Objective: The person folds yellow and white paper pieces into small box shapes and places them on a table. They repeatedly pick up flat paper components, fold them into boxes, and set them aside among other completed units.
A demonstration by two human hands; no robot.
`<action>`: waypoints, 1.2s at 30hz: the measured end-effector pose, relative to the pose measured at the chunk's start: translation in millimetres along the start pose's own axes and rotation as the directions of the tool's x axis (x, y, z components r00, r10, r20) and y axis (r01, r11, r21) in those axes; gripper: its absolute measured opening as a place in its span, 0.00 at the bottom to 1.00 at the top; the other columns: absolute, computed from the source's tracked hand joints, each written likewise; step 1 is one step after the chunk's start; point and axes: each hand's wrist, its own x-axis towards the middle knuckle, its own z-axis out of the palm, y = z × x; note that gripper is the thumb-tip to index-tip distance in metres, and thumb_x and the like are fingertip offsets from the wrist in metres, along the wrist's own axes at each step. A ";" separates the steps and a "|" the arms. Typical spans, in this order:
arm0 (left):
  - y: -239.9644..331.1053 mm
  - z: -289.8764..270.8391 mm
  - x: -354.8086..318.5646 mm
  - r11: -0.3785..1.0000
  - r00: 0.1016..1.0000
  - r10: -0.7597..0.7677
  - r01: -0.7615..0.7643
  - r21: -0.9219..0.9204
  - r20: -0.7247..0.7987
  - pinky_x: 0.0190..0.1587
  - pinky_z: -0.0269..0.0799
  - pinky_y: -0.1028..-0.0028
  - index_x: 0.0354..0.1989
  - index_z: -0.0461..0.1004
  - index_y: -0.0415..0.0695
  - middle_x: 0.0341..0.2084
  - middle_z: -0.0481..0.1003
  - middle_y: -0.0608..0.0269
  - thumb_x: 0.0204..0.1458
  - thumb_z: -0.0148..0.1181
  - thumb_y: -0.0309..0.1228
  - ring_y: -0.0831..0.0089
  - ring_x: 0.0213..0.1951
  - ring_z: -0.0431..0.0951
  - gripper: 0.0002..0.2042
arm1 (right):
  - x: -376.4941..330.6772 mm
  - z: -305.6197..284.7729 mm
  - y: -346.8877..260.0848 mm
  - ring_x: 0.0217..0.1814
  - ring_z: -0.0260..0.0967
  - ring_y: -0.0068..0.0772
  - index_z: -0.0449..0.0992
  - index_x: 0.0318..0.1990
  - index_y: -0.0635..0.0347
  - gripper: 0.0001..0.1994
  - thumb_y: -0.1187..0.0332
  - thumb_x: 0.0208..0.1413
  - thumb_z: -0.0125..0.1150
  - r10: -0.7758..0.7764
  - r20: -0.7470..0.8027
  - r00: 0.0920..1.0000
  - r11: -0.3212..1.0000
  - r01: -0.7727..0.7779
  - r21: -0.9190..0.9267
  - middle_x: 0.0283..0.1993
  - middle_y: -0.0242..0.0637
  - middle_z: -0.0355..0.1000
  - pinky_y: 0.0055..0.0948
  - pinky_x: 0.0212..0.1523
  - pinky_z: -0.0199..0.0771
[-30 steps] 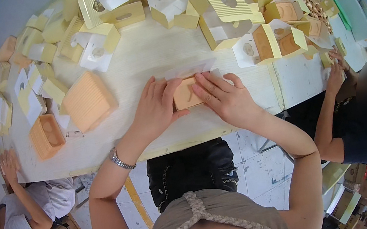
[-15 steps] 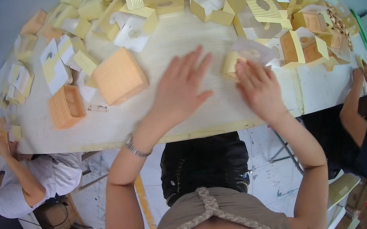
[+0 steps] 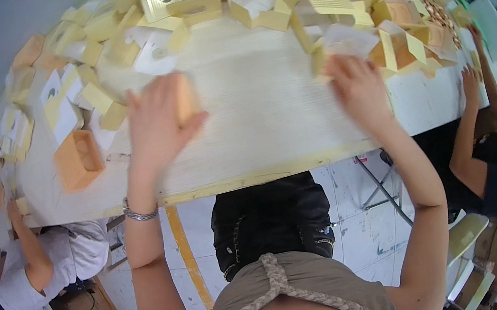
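My left hand point(image 3: 157, 121), blurred by motion, is wrapped over an orange ribbed tray point(image 3: 185, 96). Its thumb lies at the tray's near right side, and most of the tray is hidden under the palm and fingers. On the right, my right hand point(image 3: 359, 87) has its fingers bent at the near side of a small pale yellow box point(image 3: 320, 63) with a translucent white flap point(image 3: 349, 39) raised above it. That box touches the heap of boxes, and its near side is partly covered by my fingers. A second orange tray point(image 3: 78, 160) lies tilted left of my left hand.
Yellow and white folded boxes point(image 3: 204, 5) are heaped along the far side of the pale table point(image 3: 257, 127) and to the right. More boxes point(image 3: 92, 105) lie left. Co-workers' hands point(image 3: 16, 210) are at the left end, and another person's arms point(image 3: 474, 91) at the right.
My left hand has swung left from mid-table onto the orange tray. My right hand stays at the yellow box, its fingers more bent. The whole view has shifted slightly.
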 end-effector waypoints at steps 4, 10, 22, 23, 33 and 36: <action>38.4 -11.1 -7.3 0.934 0.947 0.316 -0.298 -0.199 0.064 0.66 0.46 0.45 0.62 0.61 0.42 0.62 0.61 0.50 0.42 0.65 0.54 0.57 0.66 0.57 0.41 | -10.3 18.1 37.6 0.57 0.65 0.35 0.74 0.50 0.58 0.17 0.69 0.51 0.60 0.000 -0.003 1.000 0.996 0.000 -0.090 0.55 0.36 0.70 0.40 0.52 0.64; 46.0 -12.1 -12.6 0.980 0.988 0.109 -0.125 -0.158 -0.105 0.66 0.47 0.48 0.65 0.57 0.42 0.67 0.52 0.48 0.37 0.68 0.56 0.51 0.67 0.54 0.48 | -18.2 30.8 44.8 0.57 0.66 0.37 0.73 0.52 0.62 0.18 0.72 0.51 0.57 0.059 -0.038 0.998 0.998 -0.059 0.002 0.56 0.36 0.71 0.39 0.54 0.64; 61.5 -24.0 -7.0 0.986 0.971 0.108 -0.078 -0.146 0.214 0.60 0.55 0.43 0.65 0.58 0.47 0.67 0.52 0.47 0.37 0.67 0.49 0.46 0.64 0.57 0.44 | 70.4 -5.7 -95.6 0.29 0.64 0.24 0.79 0.40 0.62 0.12 0.62 0.55 0.63 -0.221 0.598 0.771 0.160 -0.576 0.801 0.27 0.32 0.70 0.24 0.31 0.65; 66.2 -26.2 -4.1 0.995 0.968 0.069 -0.051 -0.080 0.240 0.60 0.54 0.42 0.65 0.58 0.47 0.67 0.52 0.48 0.38 0.67 0.50 0.47 0.64 0.57 0.44 | 76.9 -6.9 -98.0 0.25 0.60 0.21 0.80 0.38 0.61 0.12 0.61 0.55 0.64 -0.248 0.629 0.737 0.137 -0.616 0.776 0.23 0.29 0.68 0.23 0.26 0.62; 20.1 -11.8 13.8 0.982 0.991 0.029 -0.052 0.183 0.131 0.64 0.46 0.41 0.68 0.55 0.49 0.68 0.53 0.59 0.43 0.65 0.45 0.49 0.69 0.49 0.41 | 42.3 -1.8 -27.3 0.31 0.63 0.13 0.78 0.34 0.60 0.11 0.60 0.58 0.61 -0.226 0.651 0.724 -0.397 -0.679 0.617 0.30 0.23 0.70 0.16 0.31 0.62; 49.7 -18.3 46.9 0.974 0.980 0.198 -0.197 0.113 0.003 0.63 0.54 0.48 0.64 0.61 0.48 0.66 0.57 0.61 0.46 0.62 0.35 0.53 0.67 0.55 0.33 | 21.0 6.3 9.8 0.31 0.64 0.18 0.78 0.37 0.63 0.12 0.62 0.62 0.55 -0.114 0.696 0.709 -0.179 -0.704 0.688 0.31 0.25 0.71 0.18 0.32 0.65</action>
